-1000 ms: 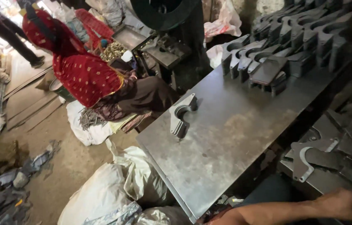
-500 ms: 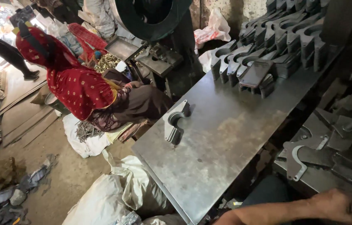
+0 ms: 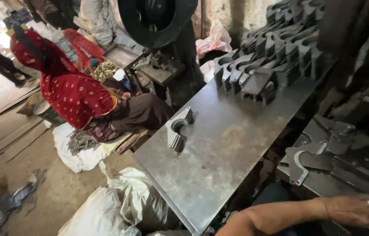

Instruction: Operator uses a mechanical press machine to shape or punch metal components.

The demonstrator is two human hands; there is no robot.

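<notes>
My right hand (image 3: 357, 209), a ring on one finger, lies flat with fingers stretched on dark cut metal plates (image 3: 311, 161) at the lower right; my forearm crosses the bottom edge. It grips nothing that I can see. My left hand is out of view. A grey steel table (image 3: 219, 170) runs diagonally in front of me. A small stack of curved metal brackets (image 3: 178, 129) stands near its left edge, well away from my hand. Rows of similar brackets (image 3: 272, 57) fill the far end.
A person in red patterned cloth (image 3: 75, 94) sits on the floor left of the table, beside a press with a big dark flywheel (image 3: 156, 17). White sacks (image 3: 119, 205) lie below the table's near corner. Metal scraps (image 3: 77, 142) rest on a white cloth.
The view has drifted slightly, so the table and the seated person sit a bit lower and further left. My right hand stays on the plates at the lower right.
</notes>
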